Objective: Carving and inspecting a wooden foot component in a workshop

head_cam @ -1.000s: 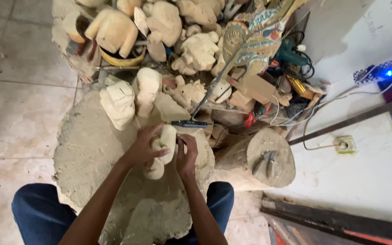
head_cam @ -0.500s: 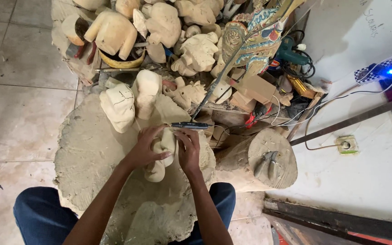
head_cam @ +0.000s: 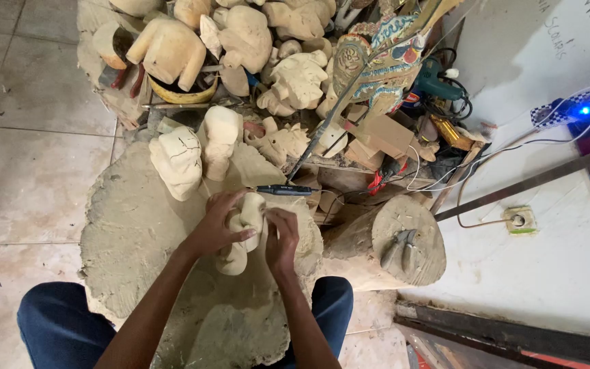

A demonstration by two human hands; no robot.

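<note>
- The broad, dust-coated slab of pale wood that serves as the desk [head_cam: 131, 225] fills the lower middle of the view, resting between the person's knees in dark blue trousers [head_cam: 49, 324]; it lies as it did a second ago.
- The heap of pale, rough-carved wooden figures [head_cam: 240, 41] is piled along the far edge, with a painted, flat carved puppet figure in blue, red and gold [head_cam: 377, 65] leaning among them; none of it has shifted.
- The round log stump [head_cam: 397, 239] stands just right of the desk, a pair of grey metal pliers [head_cam: 399, 247] lying on its top as before.
- Two upright pale wood carvings [head_cam: 179, 160] stand on the far part of the desk, beyond the hands, unmoved.
- The small pale carved wooden figure [head_cam: 244, 229] sits at the middle of the desk, upright between both hands, in the same spot as in the earlier frames.
- The left hand [head_cam: 214, 229] is wrapped around the figure's left side, fingers curled over its front, much as before.
- The right hand [head_cam: 283, 239] presses against the figure's right side with bent fingers; whether it holds a tool cannot be told. It sits slightly lower than half a second ago.
- A slim dark pen-like tool [head_cam: 283, 190] lies just beyond the hands, unchanged.
</note>
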